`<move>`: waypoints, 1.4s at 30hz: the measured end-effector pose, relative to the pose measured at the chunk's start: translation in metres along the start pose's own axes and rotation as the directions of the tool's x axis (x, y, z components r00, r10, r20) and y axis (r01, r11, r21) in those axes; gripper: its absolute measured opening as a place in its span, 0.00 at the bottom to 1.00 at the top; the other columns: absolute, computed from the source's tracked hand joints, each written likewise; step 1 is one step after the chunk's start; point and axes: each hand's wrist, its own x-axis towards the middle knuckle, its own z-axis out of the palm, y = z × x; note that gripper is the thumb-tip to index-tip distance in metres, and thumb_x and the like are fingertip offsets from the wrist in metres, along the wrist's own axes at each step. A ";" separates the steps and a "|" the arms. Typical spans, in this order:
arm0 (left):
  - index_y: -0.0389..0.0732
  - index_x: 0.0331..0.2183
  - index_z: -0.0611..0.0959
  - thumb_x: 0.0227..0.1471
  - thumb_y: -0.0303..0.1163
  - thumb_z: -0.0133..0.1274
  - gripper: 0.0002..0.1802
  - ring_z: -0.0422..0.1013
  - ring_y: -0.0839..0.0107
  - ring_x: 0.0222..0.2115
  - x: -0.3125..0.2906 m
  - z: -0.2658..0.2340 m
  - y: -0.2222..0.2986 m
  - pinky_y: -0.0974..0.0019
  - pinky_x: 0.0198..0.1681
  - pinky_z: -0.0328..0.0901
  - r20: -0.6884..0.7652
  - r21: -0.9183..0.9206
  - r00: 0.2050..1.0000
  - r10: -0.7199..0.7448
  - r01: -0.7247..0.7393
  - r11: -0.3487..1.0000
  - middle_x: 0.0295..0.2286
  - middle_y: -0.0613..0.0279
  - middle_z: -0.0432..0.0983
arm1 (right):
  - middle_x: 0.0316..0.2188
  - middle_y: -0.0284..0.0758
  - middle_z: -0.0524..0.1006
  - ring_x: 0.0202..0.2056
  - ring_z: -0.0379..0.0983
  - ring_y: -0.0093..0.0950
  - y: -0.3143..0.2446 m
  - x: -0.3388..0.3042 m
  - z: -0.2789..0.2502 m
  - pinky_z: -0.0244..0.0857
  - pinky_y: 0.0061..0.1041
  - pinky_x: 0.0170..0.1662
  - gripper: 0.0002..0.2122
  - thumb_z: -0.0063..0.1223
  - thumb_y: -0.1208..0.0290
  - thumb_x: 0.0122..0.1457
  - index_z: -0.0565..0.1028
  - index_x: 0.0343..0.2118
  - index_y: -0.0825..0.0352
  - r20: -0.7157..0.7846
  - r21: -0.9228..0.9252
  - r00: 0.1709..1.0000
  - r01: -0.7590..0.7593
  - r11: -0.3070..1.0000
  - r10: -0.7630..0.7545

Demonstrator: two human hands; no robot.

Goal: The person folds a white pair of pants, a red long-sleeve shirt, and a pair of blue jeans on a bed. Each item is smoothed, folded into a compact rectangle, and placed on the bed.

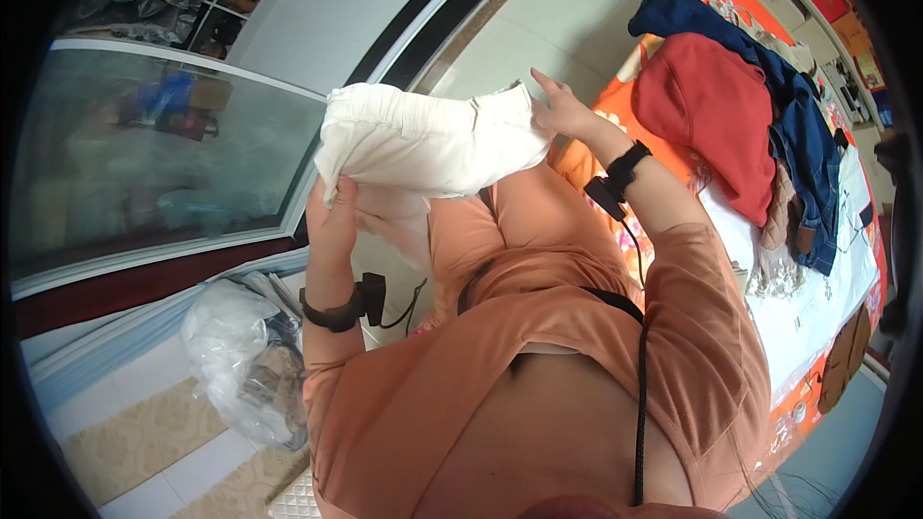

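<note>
my left hand pinches one end of a white garment in front of my orange trousers; my right hand touches its other end, grip unclear.

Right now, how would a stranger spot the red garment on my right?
Start with the orange flowered cover on the right. On it, the red garment lies nearer the right hand than the dark blue clothing alongside. Its plain red sets it apart from that blue.
</note>
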 end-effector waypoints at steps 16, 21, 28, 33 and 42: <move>0.32 0.41 0.73 0.47 0.17 0.44 0.16 0.71 0.69 0.39 0.085 -0.127 0.051 0.67 0.46 0.63 -0.205 -0.416 0.977 0.059 -0.141 0.899 0.39 0.55 0.74 | 0.34 0.30 0.76 0.35 0.71 0.19 -0.195 0.045 -0.059 0.66 0.20 0.41 0.13 0.54 0.68 0.58 0.72 0.43 0.67 -0.392 0.455 0.813 0.578 0.677 -0.431; 0.33 0.39 0.72 0.39 0.14 0.40 0.20 0.71 0.70 0.36 0.086 -0.151 0.069 0.69 0.45 0.65 -0.259 -0.365 0.957 0.131 -0.222 0.904 0.36 0.57 0.74 | 0.32 0.24 0.72 0.33 0.65 0.13 -0.251 -0.010 -0.083 0.60 0.14 0.36 0.12 0.55 0.69 0.57 0.72 0.42 0.65 -0.452 0.359 0.597 0.802 0.477 -0.663; 0.35 0.43 0.69 0.39 0.16 0.42 0.23 0.67 0.77 0.40 -0.016 -0.126 0.041 0.72 0.46 0.61 0.018 -0.261 0.997 -0.072 0.075 0.962 0.37 0.63 0.70 | 0.33 0.28 0.72 0.36 0.68 0.20 -0.174 -0.117 -0.072 0.62 0.20 0.40 0.11 0.59 0.74 0.53 0.72 0.38 0.67 0.048 0.271 0.730 0.648 0.712 -0.682; 0.38 0.46 0.69 0.51 0.30 0.49 0.20 0.65 0.75 0.41 -0.098 -0.064 -0.003 0.70 0.47 0.60 0.490 -0.131 0.784 -0.381 0.499 0.857 0.39 0.66 0.69 | 0.33 0.33 0.69 0.37 0.66 0.28 -0.104 -0.184 -0.037 0.62 0.24 0.42 0.12 0.61 0.71 0.52 0.72 0.36 0.68 0.579 0.065 0.740 0.378 0.923 -0.344; 0.31 0.40 0.76 0.59 0.44 0.44 0.23 0.64 0.78 0.32 -0.100 -0.013 -0.041 0.67 0.35 0.62 0.587 0.247 0.362 -0.725 0.772 0.586 0.31 0.61 0.73 | 0.25 0.40 0.75 0.29 0.75 0.28 -0.087 -0.180 -0.004 0.70 0.26 0.35 0.27 0.42 0.45 0.59 0.69 0.38 0.71 0.766 -0.198 0.584 -0.182 0.963 0.268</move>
